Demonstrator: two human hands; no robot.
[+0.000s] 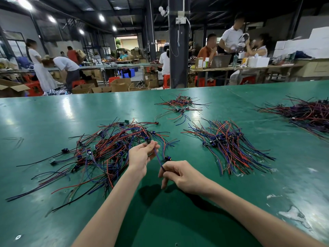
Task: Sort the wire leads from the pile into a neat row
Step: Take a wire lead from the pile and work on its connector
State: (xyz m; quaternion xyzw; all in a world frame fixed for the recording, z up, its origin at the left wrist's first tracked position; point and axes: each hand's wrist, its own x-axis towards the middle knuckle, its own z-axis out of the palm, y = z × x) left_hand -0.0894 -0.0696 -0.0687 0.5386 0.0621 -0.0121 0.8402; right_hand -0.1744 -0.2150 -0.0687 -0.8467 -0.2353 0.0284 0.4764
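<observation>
A tangled pile of red, blue and black wire leads (106, 150) with small circuit boards lies on the green table (178, 220), left of centre. My left hand (142, 156) pinches the board end of one lead at the pile's right edge. My right hand (179, 173) pinches the other end of that blue wire lead (158, 158), which stretches taut between both hands. To the right, a neat row of leads (229, 145) lies fanned out, boards aligned at the top.
A smaller heap of leads (181, 106) sits further back at centre, and a large dark bundle (306, 113) lies at the far right. Beyond the table's far edge are people at workbenches, cardboard boxes, red stools and a black pillar (178, 41).
</observation>
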